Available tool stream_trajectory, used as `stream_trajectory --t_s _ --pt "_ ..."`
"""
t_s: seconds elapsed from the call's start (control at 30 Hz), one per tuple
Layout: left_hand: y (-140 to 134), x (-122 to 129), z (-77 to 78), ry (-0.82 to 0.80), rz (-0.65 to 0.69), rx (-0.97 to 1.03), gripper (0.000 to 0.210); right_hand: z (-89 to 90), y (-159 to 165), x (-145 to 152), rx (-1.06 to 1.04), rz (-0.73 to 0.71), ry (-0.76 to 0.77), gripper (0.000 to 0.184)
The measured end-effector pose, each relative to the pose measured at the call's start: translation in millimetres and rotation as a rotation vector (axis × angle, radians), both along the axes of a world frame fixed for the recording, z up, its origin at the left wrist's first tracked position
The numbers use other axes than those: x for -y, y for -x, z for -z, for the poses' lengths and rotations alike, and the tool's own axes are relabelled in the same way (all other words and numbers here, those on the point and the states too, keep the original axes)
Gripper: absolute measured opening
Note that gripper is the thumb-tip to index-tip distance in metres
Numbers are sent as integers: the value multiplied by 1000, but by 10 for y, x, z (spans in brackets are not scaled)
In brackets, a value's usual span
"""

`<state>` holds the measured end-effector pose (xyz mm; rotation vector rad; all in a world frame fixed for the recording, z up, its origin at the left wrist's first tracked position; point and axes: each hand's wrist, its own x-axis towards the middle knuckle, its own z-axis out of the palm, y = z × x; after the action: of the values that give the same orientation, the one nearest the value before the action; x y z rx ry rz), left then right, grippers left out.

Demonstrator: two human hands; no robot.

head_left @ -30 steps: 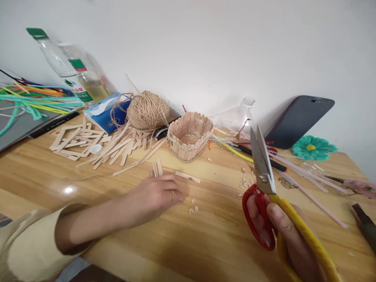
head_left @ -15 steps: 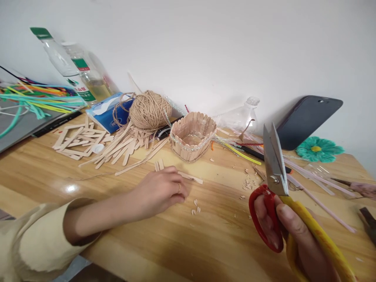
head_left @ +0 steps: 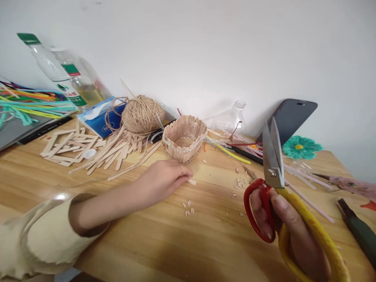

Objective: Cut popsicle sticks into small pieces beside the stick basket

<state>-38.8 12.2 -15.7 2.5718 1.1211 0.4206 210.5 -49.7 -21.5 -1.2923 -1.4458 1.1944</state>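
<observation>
Gripping scissors point(head_left: 272, 173) in my right hand point(head_left: 302, 235), I could nick my left hand point(head_left: 164, 179), its hold unclear, by swinging carelessly toward the stick point(head_left: 192, 182).

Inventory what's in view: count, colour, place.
Scissors: one, red-yellow handles, right hand
Stick basket: one, tan, centre
Craft sticks: many, tan, left
Twine ball: one, brown, behind sticks
Tissue pack: one, blue, left
Bottles: several, clear, along wall
Phone: one, dark, right
Flower: one, teal, right
Pipe cleaners: many, multicoloured, far left
Tools: two, pink and dark, right
Wood chips: many, pale, mid-table
Table: one, brown, below
Sleeve: one, cream, left
Hands: two, bare, centre and right
</observation>
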Motion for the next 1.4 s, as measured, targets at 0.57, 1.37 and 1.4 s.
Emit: stream_trajectory --t_s 0.57,1.37,1.4 --pt "-656 -360 68 -114 127 -252 20 -59 7 -28 13 99 93 44" --pt "-713 68 -77 1254 -249 986 6 -65 274 -56 -116 119 179 21" --pt "-713 69 -76 1233 -249 980 6 -40 263 -50 -120 108 159 21"
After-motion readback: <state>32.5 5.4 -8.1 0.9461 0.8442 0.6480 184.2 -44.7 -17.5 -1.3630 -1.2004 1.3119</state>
